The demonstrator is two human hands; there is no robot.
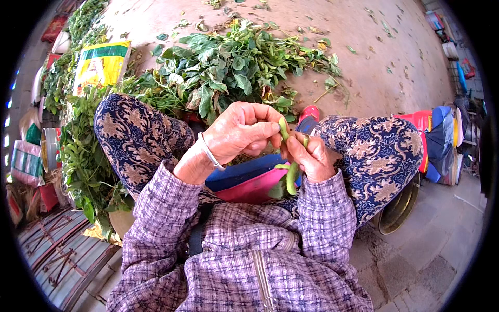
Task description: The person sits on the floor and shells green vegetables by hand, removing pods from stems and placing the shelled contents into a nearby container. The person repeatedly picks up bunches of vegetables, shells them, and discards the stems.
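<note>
My left hand (249, 130), with a silver bangle at its wrist, pinches a green bean pod (283, 128) between thumb and forefinger. Close beside it, my right hand (310, 156) grips a short green stem (306, 140). More plump pods (291, 179) hang below my right fingers, along with a green leaf (277, 189). Both hands are nearly touching at the upper pod. Under them, between my knees, sit a blue container (243, 171) and a pink one (249, 183), both partly hidden by my hands and sleeves. What lies inside them is hidden.
A heap of leafy bean plants (234, 66) lies on the floor ahead and continues down my left side (84, 156). A yellow and green printed sack (102, 64) rests on it. Beside my right thigh stands a metal pot (401, 206). Loose leaves dot the concrete floor (374, 74).
</note>
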